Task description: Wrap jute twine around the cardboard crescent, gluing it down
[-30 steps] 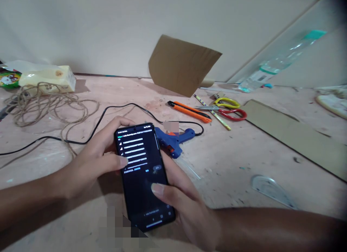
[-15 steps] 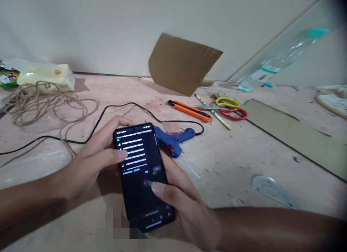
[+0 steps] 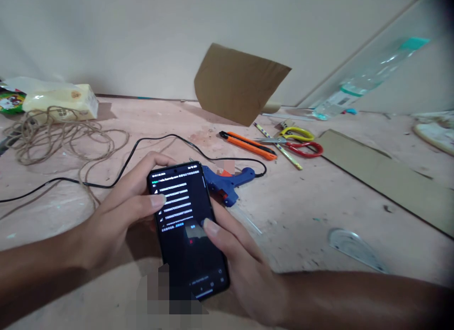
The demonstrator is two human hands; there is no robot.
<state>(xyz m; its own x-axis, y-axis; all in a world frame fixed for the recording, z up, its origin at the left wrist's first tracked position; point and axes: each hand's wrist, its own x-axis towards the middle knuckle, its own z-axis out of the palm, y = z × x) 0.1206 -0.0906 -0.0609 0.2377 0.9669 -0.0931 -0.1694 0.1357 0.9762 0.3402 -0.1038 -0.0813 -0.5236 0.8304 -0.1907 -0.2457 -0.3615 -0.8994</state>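
Black smartphone (image 3: pixel 191 266), dark screen (image 3: pixel 180 249), white number rows (image 3: pixel 177 204) toward far end, gripped by left hand (image 3: pixel 122 204) and right hand (image 3: pixel 246 266)

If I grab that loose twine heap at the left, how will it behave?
The twine will probably be floppy, since it lies in slack loops. Its strands look thin, so it is likely light. It may tangle where loops overlap, and pulling could disturb the black cord, which one strand crosses.
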